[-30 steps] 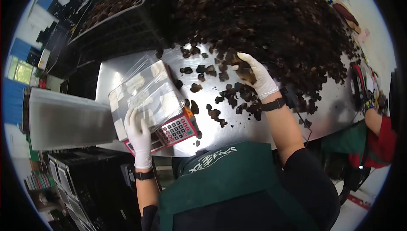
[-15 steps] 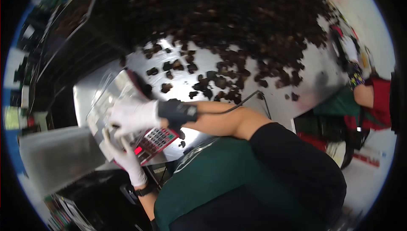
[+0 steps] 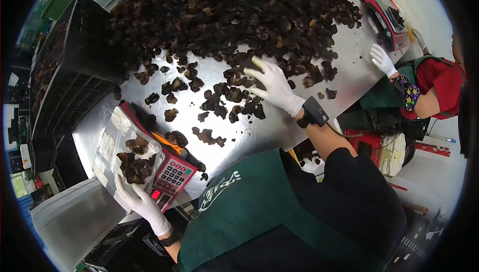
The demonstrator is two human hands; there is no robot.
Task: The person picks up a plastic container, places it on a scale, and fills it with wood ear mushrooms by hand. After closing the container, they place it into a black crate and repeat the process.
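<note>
My left hand [image 3: 142, 204], in a white glove, is at the near edge of a clear plastic container [image 3: 158, 159] with its fingers apart; it seems to touch the edge. The container sits on a red digital scale [image 3: 174, 174] and holds a few dark brown wood ear mushrooms [image 3: 135, 167]. My right hand [image 3: 274, 82], gloved too, reaches over the metal table with fingers spread and nothing in them. Close to its fingertips lie loose wood ear mushrooms [image 3: 217, 100], and beyond them rises a large heap of mushrooms [image 3: 234, 15].
An orange-handled tool [image 3: 167, 143] lies beside the scale. On the left stands a black crate [image 3: 75, 87], with a translucent bin [image 3: 75, 222] nearer me. Another person's gloved hand [image 3: 382, 61] is at the right, near a second red scale [image 3: 386, 22]. The metal table [image 3: 199, 157] shines.
My right hand has moved from over the scale to the right, out to the loose mushrooms, and its fingers have spread. The mushrooms in the container now show. My left hand stays by the scale.
</note>
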